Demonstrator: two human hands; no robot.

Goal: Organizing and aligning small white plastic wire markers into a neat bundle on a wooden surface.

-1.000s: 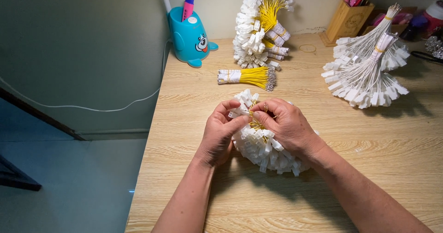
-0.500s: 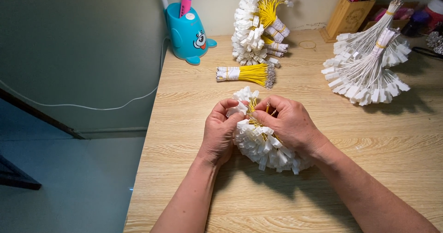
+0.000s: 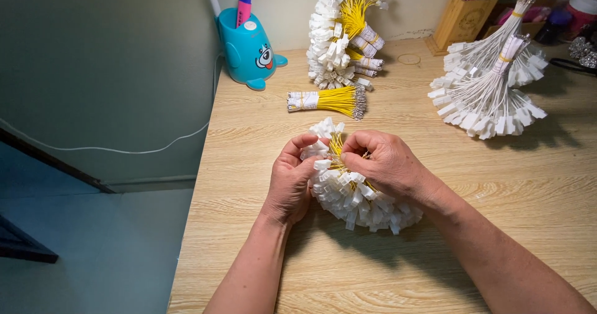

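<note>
Left hand (image 3: 291, 180): it cups the left side of the bunch of yellow wires with white plugs (image 3: 354, 193). The fingers are curled in close, and the thumb presses on the plugs near the top.
Bunch of yellow wires with white plugs: it lies on the wooden desk (image 3: 497, 227), right between both hands (near the front middle of the desk).
Right hand (image 3: 385, 163): it sits on top of the bunch. The fingertips (image 3: 349, 160) are pinched almost shut on the thin yellow wires in the middle.
Step in hand: I think the hands are gathering the wires and squeezing them into one neat bunch.
Next move: it looks like it needs a firm, steady hold, so no wire slips out of the pinch.
Things farther back, from left to right: a blue whale-shaped pen holder (image 3: 247, 50), a small tied bundle of yellow wires (image 3: 326, 101), a tall heap of yellow wire bunches (image 3: 344, 34), a wooden pen box (image 3: 463, 18), and bunches of white wires (image 3: 491, 87).
</note>
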